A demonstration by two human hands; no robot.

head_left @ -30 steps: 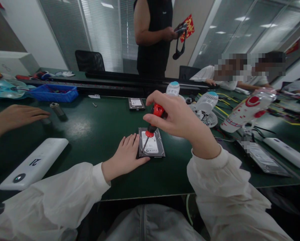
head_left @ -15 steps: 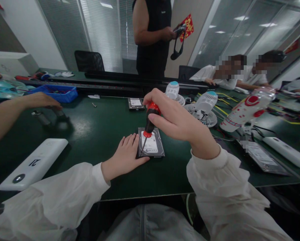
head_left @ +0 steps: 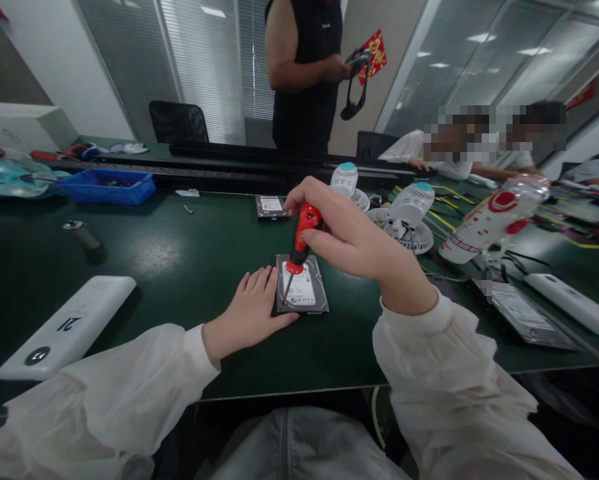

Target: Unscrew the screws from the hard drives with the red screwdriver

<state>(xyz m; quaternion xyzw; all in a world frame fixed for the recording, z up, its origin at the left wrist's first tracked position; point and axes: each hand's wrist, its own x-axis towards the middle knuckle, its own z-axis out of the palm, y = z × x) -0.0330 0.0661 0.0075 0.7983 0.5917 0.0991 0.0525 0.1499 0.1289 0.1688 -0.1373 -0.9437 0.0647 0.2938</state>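
Observation:
A hard drive (head_left: 315, 288) with a white label lies flat on the green table in front of me. My left hand (head_left: 252, 307) rests flat with stretched fingers against its left edge, the thumb along the near edge. Wrapped around a red and black screwdriver (head_left: 300, 243) is my right hand (head_left: 347, 230), above the drive. The screwdriver leans slightly, its tip down at the drive's near left corner; whether a screw sits under it is too small to tell. Farther back lies a second hard drive (head_left: 271, 207).
A white power bank (head_left: 69, 327) and a dark metal cylinder (head_left: 82, 237) lie left, before a blue tray (head_left: 109, 187). Small white fans (head_left: 410, 207), a bottle (head_left: 494, 217) and another drive (head_left: 524, 310) are right. A person (head_left: 304, 80) stands across the table.
The screwdriver handle has turned in my right hand, showing more red. Another person's hand has left the table at left, and a blurred object under it is gone. My left hand stays put.

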